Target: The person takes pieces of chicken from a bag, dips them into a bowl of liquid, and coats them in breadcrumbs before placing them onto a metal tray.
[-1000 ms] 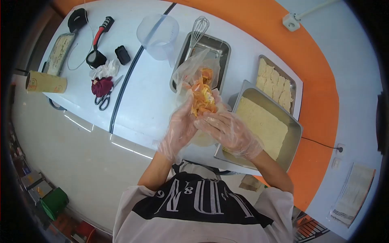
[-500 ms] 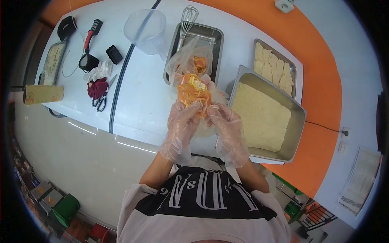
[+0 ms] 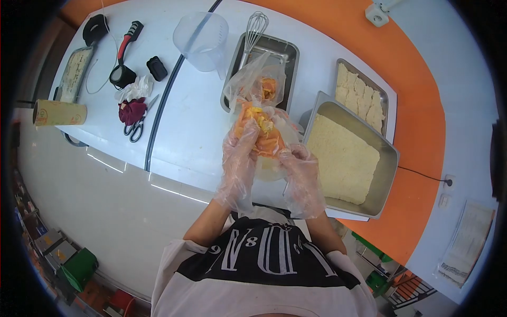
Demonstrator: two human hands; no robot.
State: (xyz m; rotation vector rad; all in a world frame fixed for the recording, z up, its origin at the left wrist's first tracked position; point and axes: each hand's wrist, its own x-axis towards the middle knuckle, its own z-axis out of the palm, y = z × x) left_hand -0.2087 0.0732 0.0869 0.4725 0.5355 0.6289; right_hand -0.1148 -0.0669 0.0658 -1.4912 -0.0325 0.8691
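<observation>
Both my hands wear clear plastic gloves. My left hand [image 3: 241, 153] grips the left side of an orange, film-like piece [image 3: 269, 141] with yellow bits on top, its thumb over the piece. My right hand [image 3: 300, 162] pinches the lower right edge of the same piece. Just beyond them, a clear plastic bag [image 3: 245, 82] with more orange stuff [image 3: 269, 89] inside lies over a metal tray [image 3: 291, 53]. A whisk [image 3: 256, 29] leans in that tray. What lies under my hands is partly hidden.
At right stand a deep metal pan [image 3: 388, 182] of pale dough and a smaller tray [image 3: 384, 94] of cut dough. A clear jug [image 3: 203, 39] stands behind left. Scissors [image 3: 135, 129], a maroon cloth [image 3: 132, 112] and a cardboard roll [image 3: 60, 113] lie at left.
The orange piece is spread wider between my hands. My left thumb has moved up over it, and my right hand has shifted slightly right and down. The whole view has shifted a little.
</observation>
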